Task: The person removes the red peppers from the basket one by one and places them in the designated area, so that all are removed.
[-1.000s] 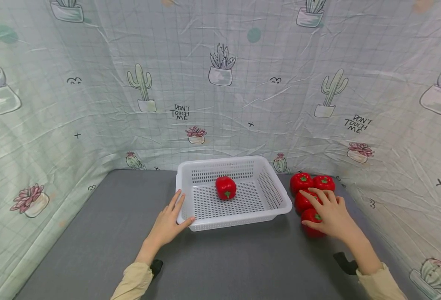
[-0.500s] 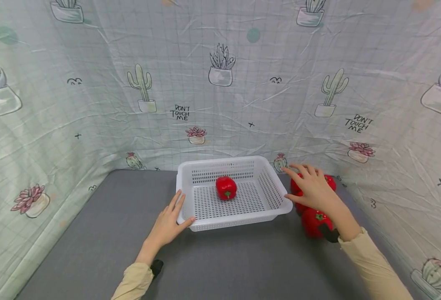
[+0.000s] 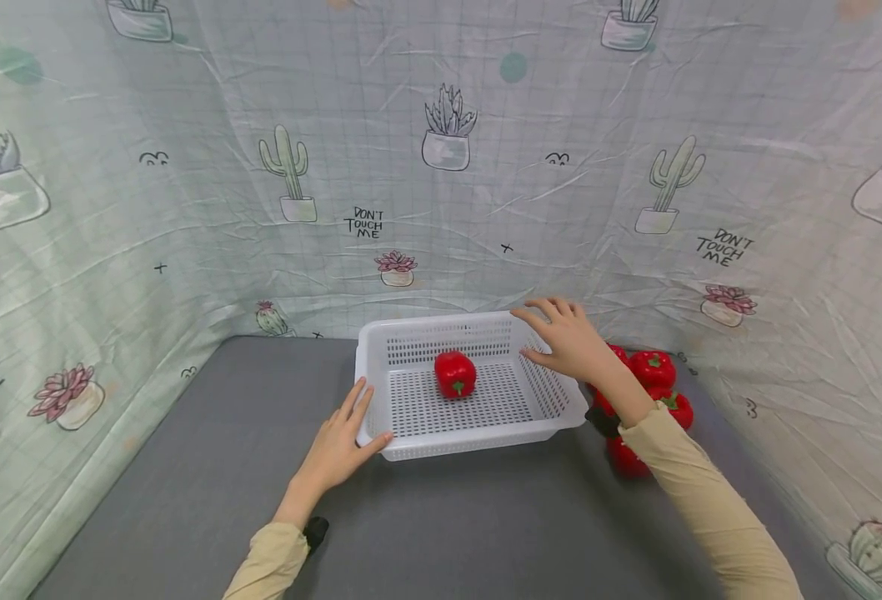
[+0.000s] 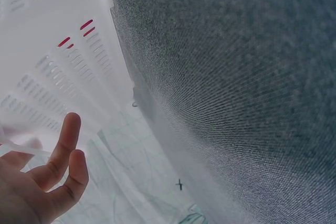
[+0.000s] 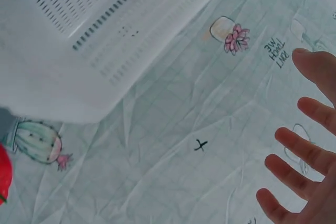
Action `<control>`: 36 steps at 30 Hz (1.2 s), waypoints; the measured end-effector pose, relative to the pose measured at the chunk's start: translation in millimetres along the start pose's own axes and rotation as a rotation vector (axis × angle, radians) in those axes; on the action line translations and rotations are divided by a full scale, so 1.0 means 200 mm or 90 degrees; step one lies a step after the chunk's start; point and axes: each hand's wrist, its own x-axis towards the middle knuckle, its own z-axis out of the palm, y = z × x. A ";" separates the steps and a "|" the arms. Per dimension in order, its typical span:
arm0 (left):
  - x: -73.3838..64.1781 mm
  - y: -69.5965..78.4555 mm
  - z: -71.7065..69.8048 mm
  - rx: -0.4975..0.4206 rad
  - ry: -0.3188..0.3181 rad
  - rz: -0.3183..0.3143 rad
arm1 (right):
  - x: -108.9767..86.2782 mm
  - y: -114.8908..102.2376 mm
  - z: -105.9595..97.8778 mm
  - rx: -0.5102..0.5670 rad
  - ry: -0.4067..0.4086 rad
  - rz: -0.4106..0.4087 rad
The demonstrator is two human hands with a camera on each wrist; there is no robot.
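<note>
A white plastic basket (image 3: 459, 440) with slotted walls stands on the grey table. Inside it, near the middle, lies a red bell pepper (image 3: 454, 375). My left hand (image 3: 338, 446) rests at the basket's front left corner, thumb along the front rim and fingers at the left side. In the left wrist view its fingers (image 4: 68, 135) lie beside the slotted outer wall. Over the back right corner of the basket hovers my right hand (image 3: 567, 340), fingers spread, holding nothing. The right wrist view shows those fingers (image 5: 302, 145) apart, with only the curtain behind them.
Several more red bell peppers (image 3: 653, 368) sit together on the table (image 3: 471, 533) to the right of the basket, partly hidden by my right forearm. A curtain (image 3: 471, 217) printed with potted plants encloses the back and both sides.
My right hand has moved from over the peppers on the right, leftward and up to above the basket's back right corner. My left hand and the pepper in the basket have stayed put.
</note>
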 end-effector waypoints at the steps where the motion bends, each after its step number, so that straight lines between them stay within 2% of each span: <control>1: 0.00 0.00 0.00 0.000 0.000 0.000 | 0.02 -0.01 0.01 0.005 0.010 -0.003; 14: 0.00 0.00 0.00 -0.007 0.000 0.001 | 0.23 -0.07 0.21 0.064 0.126 -0.015; 20: 0.00 0.00 0.00 -0.009 0.000 0.003 | 0.29 -0.06 0.35 0.050 0.152 -0.003; 24: 0.00 0.00 0.00 -0.008 -0.001 0.000 | 0.32 -0.04 0.42 0.037 0.172 -0.015; 29: 0.00 0.00 0.00 -0.007 -0.002 0.000 | 0.34 -0.03 0.48 0.003 0.164 -0.054; 36: 0.00 0.00 0.00 -0.008 0.011 0.009 | 0.34 -0.01 0.58 -0.097 0.128 -0.162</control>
